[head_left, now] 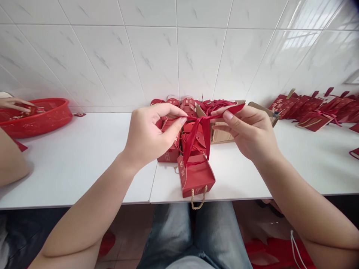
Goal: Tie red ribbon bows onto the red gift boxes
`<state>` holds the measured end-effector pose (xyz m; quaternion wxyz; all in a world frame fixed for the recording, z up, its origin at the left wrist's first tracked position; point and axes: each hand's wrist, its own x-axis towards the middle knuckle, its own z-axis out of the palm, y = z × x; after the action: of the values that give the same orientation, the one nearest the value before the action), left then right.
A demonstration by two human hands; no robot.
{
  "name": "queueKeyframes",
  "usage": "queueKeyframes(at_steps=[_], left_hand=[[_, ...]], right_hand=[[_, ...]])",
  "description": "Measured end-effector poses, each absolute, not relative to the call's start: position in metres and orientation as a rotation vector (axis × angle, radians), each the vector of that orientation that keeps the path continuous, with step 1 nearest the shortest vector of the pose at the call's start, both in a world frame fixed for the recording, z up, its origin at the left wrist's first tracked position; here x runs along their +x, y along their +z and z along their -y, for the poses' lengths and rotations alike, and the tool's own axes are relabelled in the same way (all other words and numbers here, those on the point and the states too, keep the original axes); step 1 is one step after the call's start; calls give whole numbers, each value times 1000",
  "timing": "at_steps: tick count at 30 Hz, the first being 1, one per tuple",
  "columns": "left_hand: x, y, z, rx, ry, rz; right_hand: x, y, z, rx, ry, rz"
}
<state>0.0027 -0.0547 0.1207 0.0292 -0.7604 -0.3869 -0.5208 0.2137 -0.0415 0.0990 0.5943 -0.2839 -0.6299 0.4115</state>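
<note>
My left hand (153,132) and my right hand (246,130) are raised over the white table, each pinching one end of a red ribbon (206,127). The ribbon stretches between them, and a loose tail hangs down in the middle. Below the ribbon a small red gift box (196,177) with gold lettering and a beige rope handle lies at the table's front edge. Behind my hands stands a cluster of more red gift boxes (171,149).
A brown cardboard box (224,134) with red ribbons stands against the tiled wall. Flat red boxes (314,110) lie in a row at the right. At the left, another person's hand (14,104) reaches into a red plastic basket (42,119). The white table (70,164) ends just before my knees.
</note>
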Motion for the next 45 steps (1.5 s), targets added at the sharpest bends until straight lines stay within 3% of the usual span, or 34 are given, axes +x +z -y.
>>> queueKeyframes(at_steps=[8, 25, 33, 40, 45], left_hand=[[-33, 92, 69, -2219, -1532, 1359], [-84, -4, 110, -1864, -1563, 2316], [-92, -33, 111, -1875, -1424, 2235], [-119, -60, 112, -1912, -931, 2132], [-116, -56, 111, -1849, -917, 2099]], right_hand=[[238, 54, 46, -785, 1099, 1183], [291, -41, 71, -1169, 1188, 887], [300, -69, 75, -1283, 1093, 873], [318, -92, 80, -1321, 1005, 729], [318, -93, 80, -1259, 980, 669]])
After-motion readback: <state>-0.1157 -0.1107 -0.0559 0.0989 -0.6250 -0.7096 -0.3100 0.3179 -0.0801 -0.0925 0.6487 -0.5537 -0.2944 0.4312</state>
